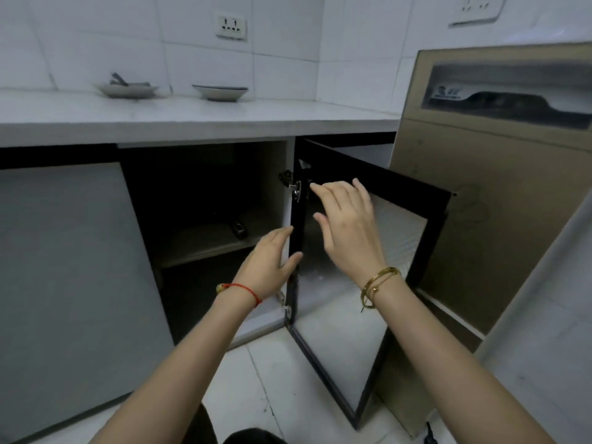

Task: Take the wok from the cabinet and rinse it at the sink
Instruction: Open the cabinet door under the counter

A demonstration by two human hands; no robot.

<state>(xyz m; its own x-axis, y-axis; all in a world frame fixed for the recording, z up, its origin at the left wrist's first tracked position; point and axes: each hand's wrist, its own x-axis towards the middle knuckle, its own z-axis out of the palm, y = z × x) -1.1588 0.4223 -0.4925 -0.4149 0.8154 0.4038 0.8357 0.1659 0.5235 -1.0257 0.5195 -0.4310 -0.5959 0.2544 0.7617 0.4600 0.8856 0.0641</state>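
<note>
The cabinet [205, 193] under the counter stands open and dark inside. Only a black handle end [239, 229] shows on its inner shelf; whether it belongs to the wok I cannot tell. The black-framed door [378, 181] is swung out to the right. My left hand [269, 261] reaches toward the opening near the door's hinged edge, fingers apart, holding nothing. My right hand [349, 225] hovers in front of the door's inner face, fingers spread and empty. No sink is in view.
A closed grey door [70, 283] is left of the opening. Two shallow dishes [128, 89] [220, 92] sit on the white counter [192, 120]. A large cardboard box [499, 193] leans behind the open door at right. Wall sockets [231, 26] are on the tiles.
</note>
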